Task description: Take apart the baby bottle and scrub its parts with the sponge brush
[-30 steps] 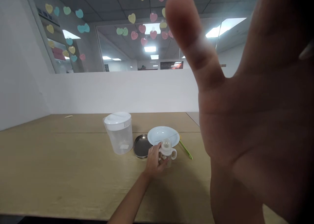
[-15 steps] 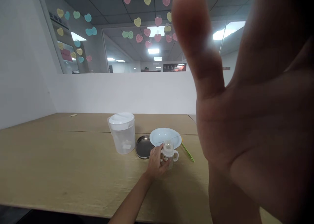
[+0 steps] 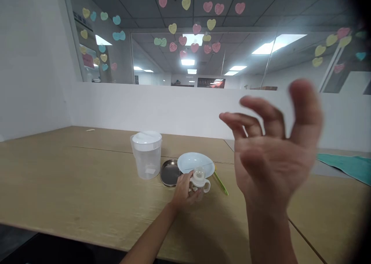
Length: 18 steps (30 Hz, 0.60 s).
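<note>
My left hand is wrapped round the left side of a small baby bottle with a clear domed cap and white side handles. The bottle stands upright on the table, in front of a white oval bowl. Just left of the bowl lies a round dark metal pan, partly covered by the bowl's edge and my fingers. My right hand is raised above the table on the right, palm turned toward me, fingers apart and bent, holding nothing.
A clear plastic pitcher with a white lid stands left of the pan. A green slender tool lies right of the bowl. Farther right is a teal cloth. A white wall with a window above closes off the back.
My right hand has moved away from the camera, down and out over the table, with its fingers now in view. My left hand stays on the bottle. The view has shifted slightly right.
</note>
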Motion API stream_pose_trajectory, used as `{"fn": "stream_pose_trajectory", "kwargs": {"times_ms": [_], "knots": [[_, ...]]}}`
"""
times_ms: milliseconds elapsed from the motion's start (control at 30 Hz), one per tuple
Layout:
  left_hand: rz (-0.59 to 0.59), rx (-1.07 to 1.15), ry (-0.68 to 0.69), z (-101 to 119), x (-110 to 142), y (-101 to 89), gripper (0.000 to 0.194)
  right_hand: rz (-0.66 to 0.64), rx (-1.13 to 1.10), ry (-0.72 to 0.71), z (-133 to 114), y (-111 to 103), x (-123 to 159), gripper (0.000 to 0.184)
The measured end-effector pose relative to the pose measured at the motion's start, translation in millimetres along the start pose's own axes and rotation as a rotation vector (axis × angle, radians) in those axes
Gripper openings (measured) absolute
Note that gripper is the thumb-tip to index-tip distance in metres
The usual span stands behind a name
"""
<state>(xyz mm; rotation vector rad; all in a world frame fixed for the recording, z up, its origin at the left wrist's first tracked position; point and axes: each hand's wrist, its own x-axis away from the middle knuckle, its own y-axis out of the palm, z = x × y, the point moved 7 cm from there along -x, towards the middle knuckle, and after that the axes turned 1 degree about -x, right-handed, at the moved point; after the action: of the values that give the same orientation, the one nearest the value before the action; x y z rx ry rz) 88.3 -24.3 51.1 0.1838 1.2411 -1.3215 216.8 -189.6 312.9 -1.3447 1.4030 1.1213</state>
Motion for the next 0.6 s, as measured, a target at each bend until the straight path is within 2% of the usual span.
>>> {"fn": "stream_pose_trajectory", "kwargs": {"times_ms": [100,167,267,333,433,500,600], "knots": [[-0.063,-0.02,0.027,3,-2,2.0,0.063,0.1,-0.038,0.027,34,-10,8,0.054],[-0.093,-0.027,0.011,3,-2,2.4,0.062,0.084,0.003,0.096,63,-14,22,0.05],[-0.112,-0.032,-0.032,0,-2,3.7,0.065,-0.071,0.215,0.319,119,-11,60,0.037],[-0.103,-0.036,-0.049,-3,0,5.5,0.068,-0.216,0.418,0.448,157,-8,93,0.042],[-0.078,-0.055,-0.04,-5,1,8.9,0.068,-0.367,0.548,0.551,204,-1,135,0.052],[-0.063,-0.069,-0.039,-6,1,10.4,0.065,-0.375,0.568,0.57,223,2,152,0.048],[-0.036,-0.073,-0.047,-5,0,9.4,0.062,-0.309,0.504,0.61,236,4,163,0.038]]}}
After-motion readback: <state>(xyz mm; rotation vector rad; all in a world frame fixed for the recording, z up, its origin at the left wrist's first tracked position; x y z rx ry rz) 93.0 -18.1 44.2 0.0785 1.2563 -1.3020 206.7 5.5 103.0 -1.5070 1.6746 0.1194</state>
